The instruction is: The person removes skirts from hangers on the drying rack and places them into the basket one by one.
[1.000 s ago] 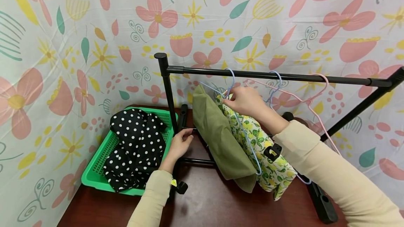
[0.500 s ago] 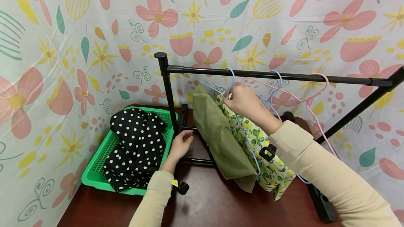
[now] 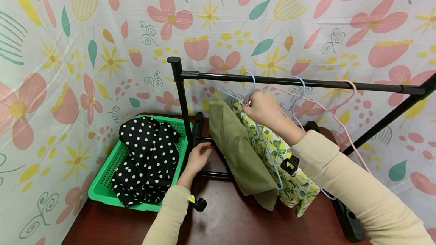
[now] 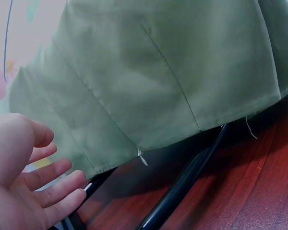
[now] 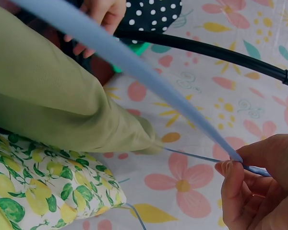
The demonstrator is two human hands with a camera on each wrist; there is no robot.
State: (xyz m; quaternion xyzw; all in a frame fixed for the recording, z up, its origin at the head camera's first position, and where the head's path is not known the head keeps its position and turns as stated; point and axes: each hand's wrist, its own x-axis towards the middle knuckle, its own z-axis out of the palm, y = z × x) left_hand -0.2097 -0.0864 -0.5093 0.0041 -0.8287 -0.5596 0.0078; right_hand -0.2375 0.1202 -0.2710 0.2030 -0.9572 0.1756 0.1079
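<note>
My right hand pinches a blue hanger near its neck; the hook loops over the black rail. An olive-green garment, with a zipper pull at its lower edge in the left wrist view, hangs from that hanger. Just behind it hangs a lemon-print garment. My left hand is held between the basket and the green garment, its fingers relaxed and holding nothing. In the left wrist view this left hand appears beside the green cloth, fingers spread.
A green basket on the left holds black polka-dot cloth. Further right on the rail are another blue hanger and a pink hanger. The rack's black foot stands on the brown table.
The left hand has shifted slightly right and down. The right hand keeps its pinch on the blue hanger, whose hook has moved a touch on the rail.
</note>
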